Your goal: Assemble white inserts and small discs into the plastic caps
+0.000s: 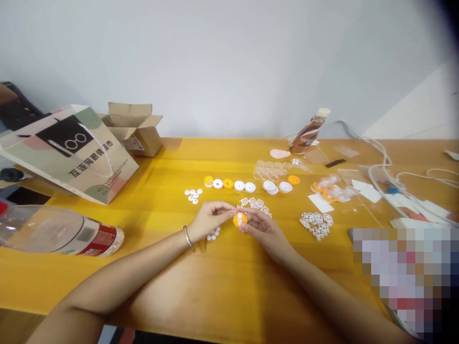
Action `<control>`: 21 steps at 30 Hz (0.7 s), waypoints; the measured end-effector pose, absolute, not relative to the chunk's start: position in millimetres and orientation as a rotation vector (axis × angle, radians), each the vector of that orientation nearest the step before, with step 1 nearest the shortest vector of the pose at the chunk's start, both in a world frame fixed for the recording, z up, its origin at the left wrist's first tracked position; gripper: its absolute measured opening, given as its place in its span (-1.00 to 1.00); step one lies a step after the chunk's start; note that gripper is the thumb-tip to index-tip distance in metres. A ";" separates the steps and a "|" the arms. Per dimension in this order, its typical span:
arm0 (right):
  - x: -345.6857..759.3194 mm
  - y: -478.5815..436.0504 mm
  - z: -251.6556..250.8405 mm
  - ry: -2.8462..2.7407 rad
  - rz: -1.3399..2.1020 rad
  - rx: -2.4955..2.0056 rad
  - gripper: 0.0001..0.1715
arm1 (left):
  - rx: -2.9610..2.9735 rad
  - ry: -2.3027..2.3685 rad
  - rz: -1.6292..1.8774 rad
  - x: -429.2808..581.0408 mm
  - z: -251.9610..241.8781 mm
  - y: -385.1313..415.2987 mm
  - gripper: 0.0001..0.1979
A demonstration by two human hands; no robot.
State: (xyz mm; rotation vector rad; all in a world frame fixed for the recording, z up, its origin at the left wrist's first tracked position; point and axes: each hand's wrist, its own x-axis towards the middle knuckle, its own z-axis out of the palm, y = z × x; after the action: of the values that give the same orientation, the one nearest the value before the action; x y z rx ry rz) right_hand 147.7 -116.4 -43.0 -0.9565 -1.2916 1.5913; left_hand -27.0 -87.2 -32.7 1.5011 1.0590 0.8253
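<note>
A small round orange disc (pixel 237 220) with white bits on its face is held up in the middle of the table. My right hand (pixel 268 235) pinches it from the right, thumb in front. The fingers of my left hand (pixel 211 220) are drawn together at its upper left edge and touch it. White openwork wheel pieces (pixel 255 203) lie just behind my fingers, partly covered by them. Several white round pieces (pixel 214 234) rest beside my left wrist, partly hidden by the hand. Behind, a row holds white discs (pixel 239 185) and orange discs (pixel 228 183).
Clear rings (pixel 271 170) and a brown drink bottle (pixel 307 133) are farther back. More white wheel pieces (pixel 317 224), bagged orange parts (pixel 333 188) and white cables (pixel 382 160) occupy the right. A large plastic bottle (pixel 64 231), paper bag (pixel 71 157) and cardboard box (pixel 145 138) stand left.
</note>
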 end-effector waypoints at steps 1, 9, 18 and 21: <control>147.9 -116.5 -42.7 -1.292 1.592 -0.959 -0.63 | 1.490 1.041 0.826 -27.1 -32.7 -87.0 -0.77; 148.8 -113.6 -48.2 -1.333 1.592 -0.950 -0.57 | 1.426 0.966 0.837 -28.7 -36.1 -84.4 -0.75; 151.0 -111.4 -48.2 -1.273 1.584 -1.007 -0.56 | 1.580 0.975 0.940 -30.3 -32.0 -82.5 -0.80; 151.2 -110.8 -47.6 -1.271 1.591 -1.014 -0.55 | 1.729 1.054 1.008 -30.9 -27.6 -74.9 -0.82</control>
State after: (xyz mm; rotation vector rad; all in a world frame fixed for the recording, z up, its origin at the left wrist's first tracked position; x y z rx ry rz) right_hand 151.2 -110.8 -47.6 -1.0140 -1.2706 1.5912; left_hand -30.9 -74.9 -27.6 1.7287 1.0535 1.0078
